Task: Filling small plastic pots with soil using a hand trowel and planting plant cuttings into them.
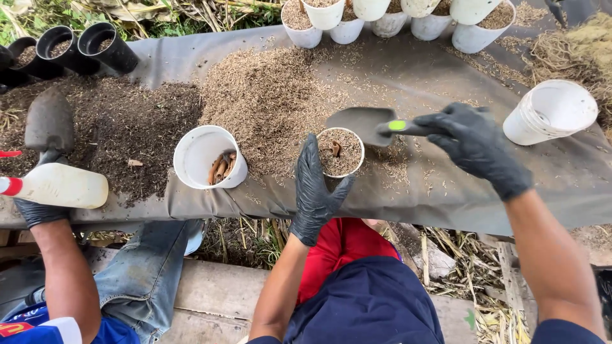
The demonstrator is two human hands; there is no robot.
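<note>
My left hand (317, 188), in a black glove, grips a small white pot (341, 153) filled with brown husk mix, with a brown piece poking out of the filling. My right hand (475, 143), also gloved in black, holds a grey hand trowel (363, 123) by its black and green handle. The trowel blade hovers level just above the pot's far rim and looks empty. Both hands work over a dark grey sheet (408, 191) that covers the bench.
A husk pile (268, 95) and dark soil pile (127, 121) lie on the sheet. A tilted white pot (207, 156) holds brown pieces. Stacked white pots (551, 111) lie right; filled white pots (382, 19) stand behind, black pots (83, 48) far left. Another person's gloved hand (41, 207) holds a trowel beside a white bottle (60, 186).
</note>
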